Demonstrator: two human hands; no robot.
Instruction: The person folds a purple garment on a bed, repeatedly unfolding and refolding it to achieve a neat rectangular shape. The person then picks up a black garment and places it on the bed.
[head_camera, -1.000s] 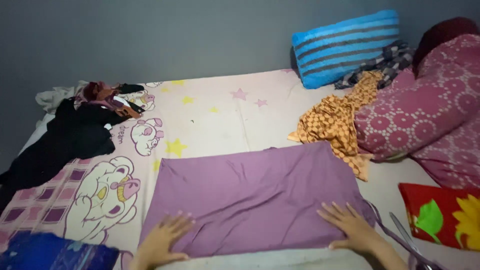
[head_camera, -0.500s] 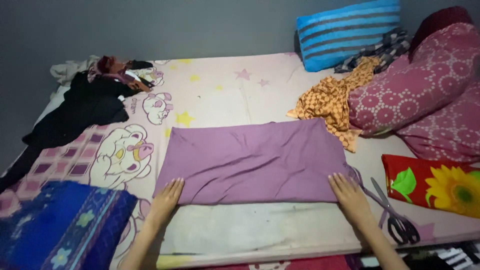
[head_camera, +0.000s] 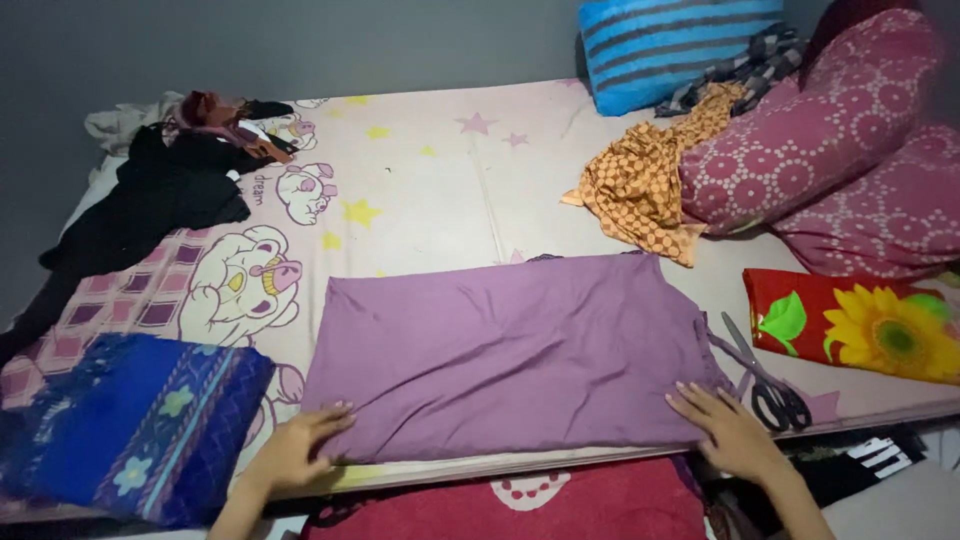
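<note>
A purple cloth (head_camera: 510, 350) lies folded flat in a wide rectangle on the bed's near edge. My left hand (head_camera: 295, 450) rests flat on its near left corner, fingers spread. My right hand (head_camera: 728, 430) presses the near right corner, palm down. Neither hand grips anything. A pair of scissors (head_camera: 765, 385) lies just right of my right hand.
A blue patterned cloth (head_camera: 130, 425) lies at the near left. Black clothes (head_camera: 160, 200) are heaped far left. An orange checked cloth (head_camera: 650, 180), pink dotted pillows (head_camera: 830, 150), a blue striped pillow (head_camera: 670, 45) and a red sunflower cushion (head_camera: 860, 325) crowd the right. A red fabric (head_camera: 540, 500) lies below the bed edge.
The view has pulled back, so the bed's near edge and the red fabric below it show. My hands have spread outward to the cloth's near corners.
</note>
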